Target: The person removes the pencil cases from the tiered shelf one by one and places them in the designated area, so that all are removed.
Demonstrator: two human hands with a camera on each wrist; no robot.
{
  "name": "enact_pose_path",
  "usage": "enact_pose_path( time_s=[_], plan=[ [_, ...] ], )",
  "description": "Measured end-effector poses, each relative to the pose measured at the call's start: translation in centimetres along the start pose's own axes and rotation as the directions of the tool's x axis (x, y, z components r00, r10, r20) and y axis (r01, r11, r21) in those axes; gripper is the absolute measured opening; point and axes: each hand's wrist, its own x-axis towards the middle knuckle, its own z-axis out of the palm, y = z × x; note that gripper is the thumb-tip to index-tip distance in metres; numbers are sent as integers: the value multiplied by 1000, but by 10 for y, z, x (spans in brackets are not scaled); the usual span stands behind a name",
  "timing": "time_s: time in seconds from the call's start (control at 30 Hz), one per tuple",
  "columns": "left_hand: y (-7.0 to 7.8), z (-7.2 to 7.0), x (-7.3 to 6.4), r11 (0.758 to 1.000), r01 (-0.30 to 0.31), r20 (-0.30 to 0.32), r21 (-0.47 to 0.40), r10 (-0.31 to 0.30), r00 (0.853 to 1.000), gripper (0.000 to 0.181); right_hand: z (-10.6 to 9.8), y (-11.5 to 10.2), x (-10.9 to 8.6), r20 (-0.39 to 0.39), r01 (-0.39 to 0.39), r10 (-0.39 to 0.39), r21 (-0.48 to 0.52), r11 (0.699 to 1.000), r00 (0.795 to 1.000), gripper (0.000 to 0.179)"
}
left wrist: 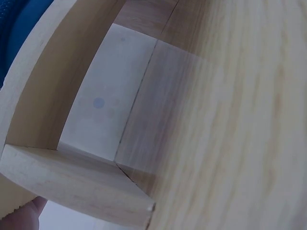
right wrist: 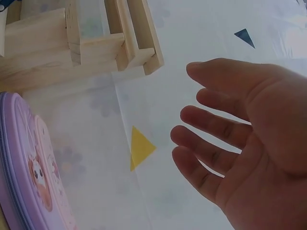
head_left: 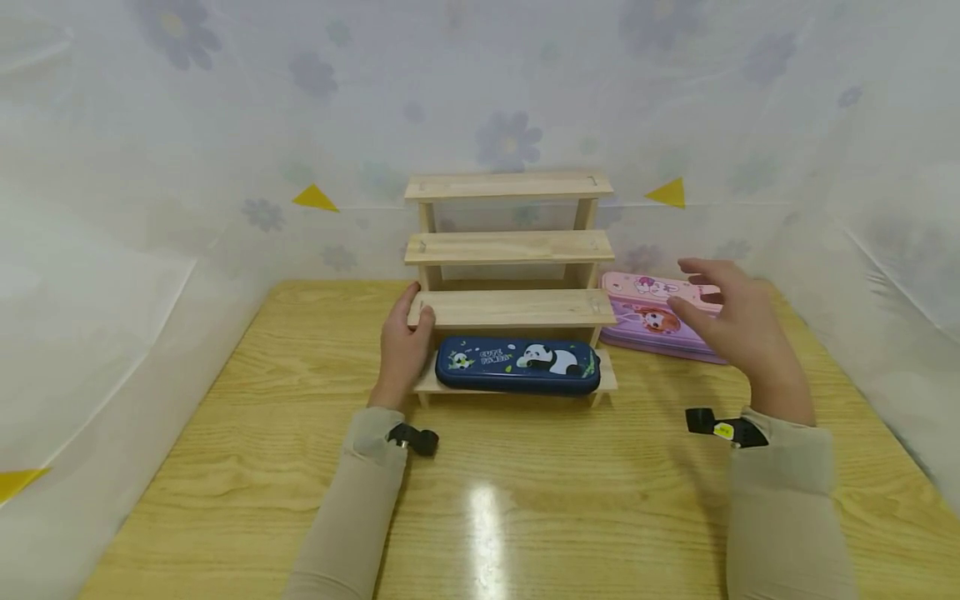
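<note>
A stepped wooden display rack (head_left: 513, 308) stands on the table, its boards rising toward the back. My left hand (head_left: 402, 346) grips its left end at the second board from the bottom, the thumb on the front edge. In the left wrist view, the rack's boards (left wrist: 249, 115) fill most of the picture. A navy pencil case (head_left: 517, 365) with a panda print lies on the lowest board. My right hand (head_left: 738, 329) hovers, fingers apart and holding nothing, over a pink and purple pencil case (head_left: 648, 321), partly covering it in the head view.
The wood-grain table (head_left: 487, 483) reaches toward me in front of the rack. A pale flower-printed sheet (head_left: 517, 92) hangs behind and at both sides, with yellow triangles (head_left: 669, 193) on it. The pink and purple case lies right of the rack, close beside it.
</note>
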Motion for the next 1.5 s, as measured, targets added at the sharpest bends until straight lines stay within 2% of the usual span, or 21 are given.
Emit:
enact_pose_path(
  time_s=[0.13,0.3,0.63,0.8,1.03,1.13,1.37,1.5],
  plan=[
    [0,0,0,1000,-1,0,-1,1,1000,54,10,-5,3,-7,82,-82,-5,997,997,52],
    [0,1,0,1000,-6,-3,1,6,1000,54,24,-13,7,36,191,-191,4,982,981,51],
    [1,1,-2,1000,-7,1,-10,7,1000,54,49,-31,10,137,269,-277,74,960,951,50],
    [0,1,-1,1000,-11,1,-13,11,1000,54,58,-37,9,218,245,-263,105,964,940,49],
    [-1,1,-1,1000,-15,-5,1,15,1000,53,72,-47,10,301,265,-292,127,956,908,52],
    [-1,1,-1,1000,-21,-6,7,21,1000,53,78,-50,10,330,279,-299,107,954,895,53],
    [1,0,-1,1000,-15,-2,0,15,1000,54,90,-55,10,436,293,-295,72,953,850,61],
    [2,0,-2,1000,-14,-2,0,14,1000,53,96,-56,10,463,295,-281,43,954,841,64]
  ],
)
